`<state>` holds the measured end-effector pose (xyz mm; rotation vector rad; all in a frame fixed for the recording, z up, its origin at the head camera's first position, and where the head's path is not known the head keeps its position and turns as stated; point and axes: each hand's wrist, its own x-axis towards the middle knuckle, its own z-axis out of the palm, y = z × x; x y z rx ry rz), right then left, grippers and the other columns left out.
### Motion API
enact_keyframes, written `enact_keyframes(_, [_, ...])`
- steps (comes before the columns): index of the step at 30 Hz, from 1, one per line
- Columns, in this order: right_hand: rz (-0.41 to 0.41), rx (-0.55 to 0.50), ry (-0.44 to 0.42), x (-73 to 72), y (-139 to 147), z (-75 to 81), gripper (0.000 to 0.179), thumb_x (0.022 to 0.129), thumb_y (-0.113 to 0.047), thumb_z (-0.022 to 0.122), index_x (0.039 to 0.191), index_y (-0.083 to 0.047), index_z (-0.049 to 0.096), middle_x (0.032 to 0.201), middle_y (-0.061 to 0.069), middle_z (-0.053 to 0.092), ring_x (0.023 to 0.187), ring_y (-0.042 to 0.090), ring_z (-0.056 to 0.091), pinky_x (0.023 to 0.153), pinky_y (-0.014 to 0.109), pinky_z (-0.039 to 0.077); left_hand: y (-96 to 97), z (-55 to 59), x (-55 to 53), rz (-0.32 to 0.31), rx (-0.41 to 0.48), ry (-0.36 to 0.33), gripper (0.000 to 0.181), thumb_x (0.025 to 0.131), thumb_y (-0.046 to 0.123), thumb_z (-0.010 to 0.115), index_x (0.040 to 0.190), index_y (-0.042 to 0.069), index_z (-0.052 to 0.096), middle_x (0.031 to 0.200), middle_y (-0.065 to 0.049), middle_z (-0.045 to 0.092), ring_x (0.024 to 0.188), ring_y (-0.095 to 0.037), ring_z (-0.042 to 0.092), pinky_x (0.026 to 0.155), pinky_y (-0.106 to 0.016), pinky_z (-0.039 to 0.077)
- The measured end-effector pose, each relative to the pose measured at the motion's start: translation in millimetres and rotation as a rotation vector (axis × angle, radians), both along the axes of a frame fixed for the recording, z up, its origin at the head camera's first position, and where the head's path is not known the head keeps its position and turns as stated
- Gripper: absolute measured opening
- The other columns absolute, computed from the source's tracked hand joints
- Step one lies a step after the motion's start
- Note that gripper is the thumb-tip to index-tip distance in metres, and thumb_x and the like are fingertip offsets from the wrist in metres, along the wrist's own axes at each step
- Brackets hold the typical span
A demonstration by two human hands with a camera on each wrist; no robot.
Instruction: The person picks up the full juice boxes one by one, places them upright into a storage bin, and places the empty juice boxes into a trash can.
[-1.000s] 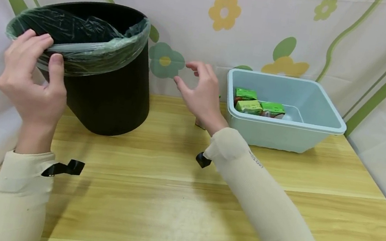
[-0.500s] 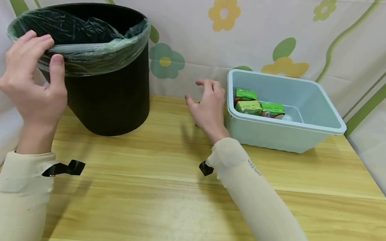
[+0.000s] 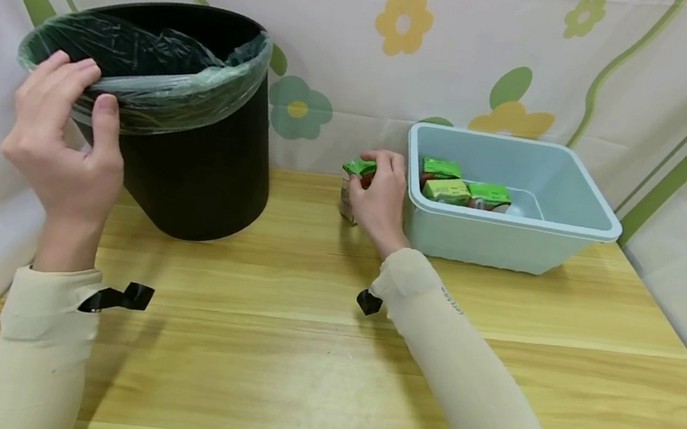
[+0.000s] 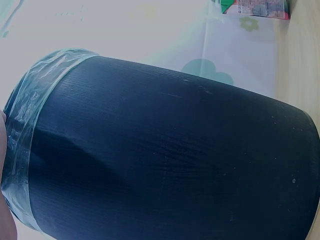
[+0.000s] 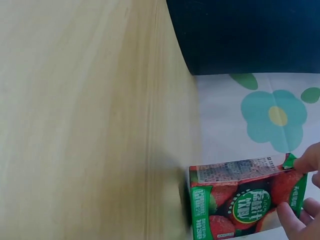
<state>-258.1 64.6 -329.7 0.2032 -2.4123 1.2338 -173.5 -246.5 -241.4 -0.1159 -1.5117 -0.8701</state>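
A black trash bin [image 3: 211,174] lined with a translucent green bag [image 3: 181,104] stands at the left. My left hand [image 3: 66,146] grips its near rim, fingers over the bag's edge and thumb outside. Beside the blue tub, a small juice box [image 5: 240,205] with red fruit pictures and green edges stands upright on the table. My right hand [image 3: 380,201] pinches the top end of that box between thumb and fingers. In the right wrist view the thumb [image 5: 290,220] lies against its printed front. The palm side is hidden in the head view.
A light blue plastic tub [image 3: 478,241] at the right holds several cartons [image 3: 489,193] with green tops at its left end. The wooden table [image 3: 271,351] runs back to a flower-printed cloth [image 3: 342,38], with cloth at both sides too.
My right hand has moved down and to the right from the space between bin and tub, and its fingers have closed on the juice box. The left hand stays on the bin's rim.
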Motion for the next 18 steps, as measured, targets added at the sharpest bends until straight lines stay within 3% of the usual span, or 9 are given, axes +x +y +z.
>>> enact_keyframes(7, [0.023, 0.031, -0.039, -1.1, 3.4, -6.1, 0.037, 0.098, -0.013, 0.073, 0.134, -0.007, 0.066, 0.147, 0.014, 0.05, 0.139, 0.031, 0.051, 0.116, 0.043, 0.052, 5.5, 2.7, 3.2, -0.003, 0.006, 0.003, 0.029, 0.09, 0.027, 0.067, 0.106, 0.012, 0.086, 0.113, -0.006, 0.083, 0.125, -0.015, 0.071, 0.12, -0.033, 0.047])
enact_keyframes(13, [0.041, 0.004, -0.067, -0.9, 7.9, -9.0, 0.036, 0.099, -0.018, 0.074, 0.133, -0.01, 0.068, 0.149, 0.017, 0.048, 0.138, 0.034, 0.051, 0.112, 0.044, 0.054, 8.9, 3.0, 3.6, 0.006, -0.002, -0.005, 0.032, 0.09, 0.026, 0.066, 0.107, 0.006, 0.085, 0.114, -0.008, 0.082, 0.125, -0.016, 0.071, 0.12, -0.033, 0.046])
enact_keyframes(18, [0.042, 0.004, -0.065, 0.6, 8.8, -7.9, 0.035, 0.098, -0.021, 0.075, 0.131, -0.013, 0.069, 0.146, 0.017, 0.051, 0.135, 0.032, 0.051, 0.109, 0.045, 0.054, 4.2, 1.1, 0.9, -0.003, 0.003, 0.015, 0.031, 0.089, 0.029, 0.067, 0.106, 0.01, 0.086, 0.112, -0.005, 0.083, 0.124, -0.015, 0.072, 0.119, -0.034, 0.047])
